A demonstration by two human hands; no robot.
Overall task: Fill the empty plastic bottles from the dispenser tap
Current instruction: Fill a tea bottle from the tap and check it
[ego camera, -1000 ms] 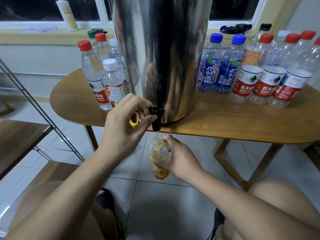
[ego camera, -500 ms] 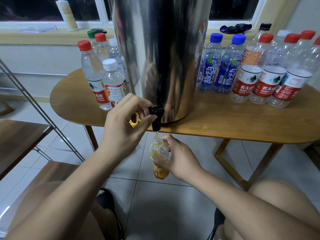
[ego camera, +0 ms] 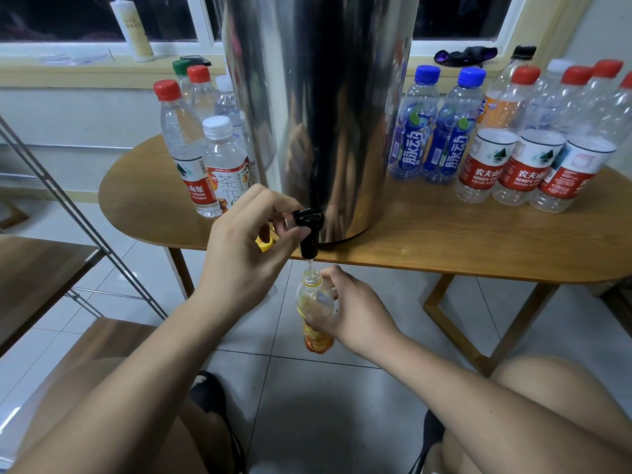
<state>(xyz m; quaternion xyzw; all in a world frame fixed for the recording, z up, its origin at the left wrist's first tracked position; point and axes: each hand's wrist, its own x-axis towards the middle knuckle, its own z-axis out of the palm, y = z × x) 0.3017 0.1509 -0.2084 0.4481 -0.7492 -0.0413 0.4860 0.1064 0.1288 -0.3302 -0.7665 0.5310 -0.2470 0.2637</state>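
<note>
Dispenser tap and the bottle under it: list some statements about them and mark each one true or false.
1. The left hand has its grip on the black tap of the steel dispenser. True.
2. The right hand rests the small bottle on the wooden table. False: it holds the bottle in the air below the table edge, under the spout.
3. The small bottle has its cap screwed on. False: its neck is open and a thin stream of water runs into it.
4. Two blue-capped bottles stand on the table to the right of the dispenser. True.
</note>
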